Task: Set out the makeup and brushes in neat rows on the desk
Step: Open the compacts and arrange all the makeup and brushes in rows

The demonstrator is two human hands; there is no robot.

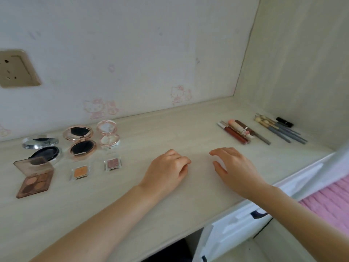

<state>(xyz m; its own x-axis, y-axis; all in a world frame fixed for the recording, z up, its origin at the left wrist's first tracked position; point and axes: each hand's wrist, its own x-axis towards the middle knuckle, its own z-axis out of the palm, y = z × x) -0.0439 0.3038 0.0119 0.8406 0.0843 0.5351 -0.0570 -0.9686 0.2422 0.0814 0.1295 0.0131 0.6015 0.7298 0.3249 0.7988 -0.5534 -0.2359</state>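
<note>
Two bare forearms are reaching over a pale bench [170, 214], both hands lying empty at its middle.

In the head view, the left hand [166, 167] is resting with fingers loosely curled, its grip holding nothing; the right hand [236, 167] is hovering just beside it, grip apart and relaxed. Open compacts [80, 141] and small eyeshadow pans [80, 172] are sitting in rows at the far left, with an eyeshadow palette [35, 181] at the corner; lip glosses [237, 134] and brushes [281, 130] are lying slanted at the far right, near a black lipstick [284, 121]. The round tubes and brushes look likely to be rolling apart if a sleeve-less wrist nudges them, and the raised compact lids could be tipping shut under a careless sweep.
</note>
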